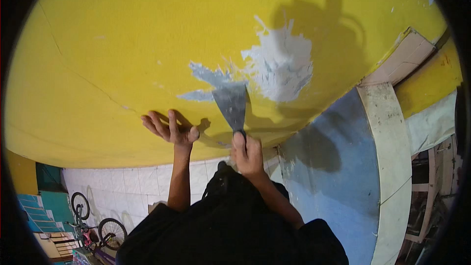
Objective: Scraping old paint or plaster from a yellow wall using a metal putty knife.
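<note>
My right hand (250, 156) grips the handle of a putty knife (232, 105), its wide metal blade pointing up the yellow painted wall (147, 25). The blade's end lies at the lower edge of a bare grey patch (211, 73) where the paint is gone. Up and to the right is a larger scraped patch (283, 62), white and grey with ragged edges. My left hand (173, 129) is spread beside the wall with its fingers apart, holding nothing. Whether its fingertips touch the wall I cannot tell.
A blue wall (331, 191) meets the yellow one at a corner on the right, topped by a pale ledge (390, 132). White tiles (128, 184) cover the floor below. A bicycle (110, 233) stands at lower left. A thin crack (88, 81) runs down the yellow wall.
</note>
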Demonstrator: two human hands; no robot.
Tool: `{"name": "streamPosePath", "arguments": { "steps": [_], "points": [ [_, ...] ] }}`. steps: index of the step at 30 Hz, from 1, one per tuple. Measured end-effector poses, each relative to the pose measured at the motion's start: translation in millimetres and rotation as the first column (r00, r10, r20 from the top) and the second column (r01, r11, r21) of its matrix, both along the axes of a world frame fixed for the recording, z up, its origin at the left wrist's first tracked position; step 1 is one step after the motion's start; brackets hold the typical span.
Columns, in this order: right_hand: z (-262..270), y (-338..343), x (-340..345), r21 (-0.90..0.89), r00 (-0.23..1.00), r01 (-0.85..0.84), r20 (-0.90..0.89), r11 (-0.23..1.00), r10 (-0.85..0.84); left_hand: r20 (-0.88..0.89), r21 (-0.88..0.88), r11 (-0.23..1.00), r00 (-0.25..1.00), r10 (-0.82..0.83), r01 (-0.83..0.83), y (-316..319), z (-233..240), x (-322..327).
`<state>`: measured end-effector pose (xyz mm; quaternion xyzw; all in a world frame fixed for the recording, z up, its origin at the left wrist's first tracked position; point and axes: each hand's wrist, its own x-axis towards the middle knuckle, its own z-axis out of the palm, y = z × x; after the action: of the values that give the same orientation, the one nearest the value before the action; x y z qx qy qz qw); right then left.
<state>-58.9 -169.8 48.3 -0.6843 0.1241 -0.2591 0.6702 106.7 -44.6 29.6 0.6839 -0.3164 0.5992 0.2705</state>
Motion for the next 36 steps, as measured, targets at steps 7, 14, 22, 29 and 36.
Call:
{"name": "streamPosePath", "arguments": {
  "steps": [7, 14, 22, 29, 36],
  "points": [
    [-21.6, 3.5, 9.0, -0.077, 0.995, 0.065, 0.086, 0.995, -0.058, 0.039, 0.046, 0.998, 0.999, 0.038, -0.040, -7.4, 10.9, 3.2],
    [2.8, 4.5, -2.9, 0.081, 0.998, -0.001, 0.065, 0.997, -0.004, 0.034, -0.007, 1.000, 0.999, 0.010, -0.010, -1.1, 1.0, 2.8],
    [3.1, 4.1, -3.8, -0.031, 0.993, 0.110, 0.055, 0.993, -0.108, 0.029, -0.003, 1.000, 0.999, -0.029, 0.029, 3.3, -1.9, 1.2],
    [5.5, -3.0, 0.5, -0.029, 0.994, 0.107, 0.037, 0.994, -0.106, 0.051, -0.010, 1.000, 0.998, -0.022, 0.022, -1.7, -4.7, 6.6],
    [-8.2, 10.0, -9.8, 0.211, 0.999, 0.025, -0.026, 0.977, -0.020, 0.072, 0.032, 0.999, 0.997, -0.013, 0.011, -0.5, -3.6, 7.2]
  ]
}}
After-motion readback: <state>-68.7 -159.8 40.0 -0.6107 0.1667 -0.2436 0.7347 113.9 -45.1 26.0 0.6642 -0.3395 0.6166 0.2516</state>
